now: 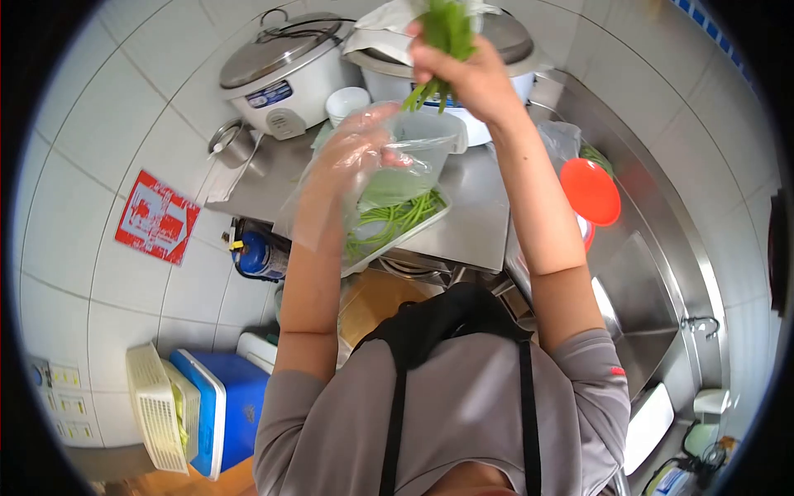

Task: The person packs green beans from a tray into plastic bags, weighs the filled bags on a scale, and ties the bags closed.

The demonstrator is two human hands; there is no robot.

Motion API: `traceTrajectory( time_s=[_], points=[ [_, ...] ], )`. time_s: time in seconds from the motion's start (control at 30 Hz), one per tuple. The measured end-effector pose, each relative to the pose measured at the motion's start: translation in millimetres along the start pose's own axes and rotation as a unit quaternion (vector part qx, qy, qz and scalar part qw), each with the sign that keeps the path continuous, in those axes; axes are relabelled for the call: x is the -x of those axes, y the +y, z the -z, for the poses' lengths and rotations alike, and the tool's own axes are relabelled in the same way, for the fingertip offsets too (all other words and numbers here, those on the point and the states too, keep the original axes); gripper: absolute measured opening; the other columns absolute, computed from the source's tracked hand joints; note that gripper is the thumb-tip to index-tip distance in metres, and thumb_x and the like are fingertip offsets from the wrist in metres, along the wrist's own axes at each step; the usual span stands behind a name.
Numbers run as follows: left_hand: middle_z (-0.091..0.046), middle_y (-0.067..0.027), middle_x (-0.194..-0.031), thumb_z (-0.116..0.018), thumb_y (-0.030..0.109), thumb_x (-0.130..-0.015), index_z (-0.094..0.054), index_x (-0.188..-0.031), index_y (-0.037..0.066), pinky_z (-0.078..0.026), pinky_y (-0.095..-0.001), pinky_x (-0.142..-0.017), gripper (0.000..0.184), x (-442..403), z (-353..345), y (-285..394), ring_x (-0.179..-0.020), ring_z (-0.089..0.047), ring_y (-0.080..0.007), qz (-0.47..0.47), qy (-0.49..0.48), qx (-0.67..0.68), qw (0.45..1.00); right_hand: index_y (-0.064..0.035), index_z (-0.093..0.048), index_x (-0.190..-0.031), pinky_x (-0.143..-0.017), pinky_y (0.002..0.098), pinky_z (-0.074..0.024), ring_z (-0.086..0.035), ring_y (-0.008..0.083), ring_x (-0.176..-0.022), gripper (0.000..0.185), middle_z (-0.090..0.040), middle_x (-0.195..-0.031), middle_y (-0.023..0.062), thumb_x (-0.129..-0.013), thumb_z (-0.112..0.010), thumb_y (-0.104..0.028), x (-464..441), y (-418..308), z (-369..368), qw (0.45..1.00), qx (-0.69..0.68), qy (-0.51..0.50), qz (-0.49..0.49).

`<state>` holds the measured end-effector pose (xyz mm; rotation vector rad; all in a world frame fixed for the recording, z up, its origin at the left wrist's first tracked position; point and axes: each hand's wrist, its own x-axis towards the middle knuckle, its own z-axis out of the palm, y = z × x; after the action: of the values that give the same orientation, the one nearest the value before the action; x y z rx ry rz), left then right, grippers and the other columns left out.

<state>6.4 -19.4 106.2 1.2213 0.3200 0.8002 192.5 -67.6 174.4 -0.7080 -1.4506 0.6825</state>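
My right hand (467, 70) is closed around a bunch of green stalks (448, 31), raised in front of the rice cookers; the bunch is blurred at the top. Thin clear plastic (310, 194), like a loose bag or glove, covers my left hand (360, 149) and hangs down the forearm. The fingers of that hand are somewhat blurred, with a gap between the upper fingers and the lower one. Beside it stands a translucent plastic tub (430, 136). Below, long thin green vegetables (401, 217) lie in a white tray (430, 221) at the counter's front edge.
Two large rice cookers (285, 70) stand against the tiled wall, with white bowls (347, 102) and a metal cup (233, 145) nearby. On the right, a red plastic dish (590, 192) sits by the steel sink (653, 331). A blue cooler (236, 405) stands lower left.
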Motion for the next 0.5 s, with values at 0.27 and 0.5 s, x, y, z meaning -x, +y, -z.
traceTrajectory(
  time_s=[0.27,0.5],
  points=[
    [-0.054,-0.0071,-0.086,-0.052,0.0,-0.075,-0.045,-0.118,-0.006,-0.056,-0.036,-0.06,0.043,-49,-56,-41,-0.054,-0.05,-0.0113,0.137,-0.015,-0.021,0.99,-0.0015,-0.052,-0.11,-0.073,0.0347,-0.0456,-0.059,0.0214,-0.083,0.031,-0.062,-0.095,0.0106,-0.082,-0.058,-0.014,88,66,60,0.956,0.285,-0.072,-0.004],
    [-0.055,-0.01,-0.089,-0.041,-0.005,-0.068,-0.041,-0.125,-0.006,-0.055,-0.027,-0.058,0.056,-56,-99,-87,-0.052,-0.048,-0.0094,0.195,-0.128,-0.157,0.96,-0.0052,-0.063,-0.102,-0.073,0.0368,-0.0458,-0.061,0.0266,-0.086,0.039,-0.064,-0.09,0.0154,-0.067,-0.067,-0.022,111,105,113,0.579,0.56,-0.44,-0.397]
  ],
)
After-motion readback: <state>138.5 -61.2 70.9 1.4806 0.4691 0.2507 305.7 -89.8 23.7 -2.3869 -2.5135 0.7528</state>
